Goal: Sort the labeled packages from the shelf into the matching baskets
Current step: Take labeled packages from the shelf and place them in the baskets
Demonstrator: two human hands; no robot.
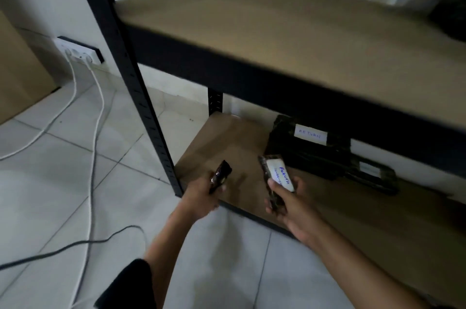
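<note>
My left hand (201,195) grips a small dark package (221,175) by its lower end, in front of the lower shelf board (227,137). My right hand (290,205) holds a second dark package (274,177); its white label reads "Return" in blue ink. Behind it on the lower shelf lies a large black package (307,150) with a white "RETURN" label. A flatter black package (370,177) with a white label lies at its right. No basket is in view.
The black metal shelf upright (141,97) stands just left of my left hand. The upper shelf board (264,21) carries a dark bundle (451,8) at the far right. White cables (95,112) and a dark cable (75,245) cross the tiled floor. A cardboard box (17,69) leans at the left.
</note>
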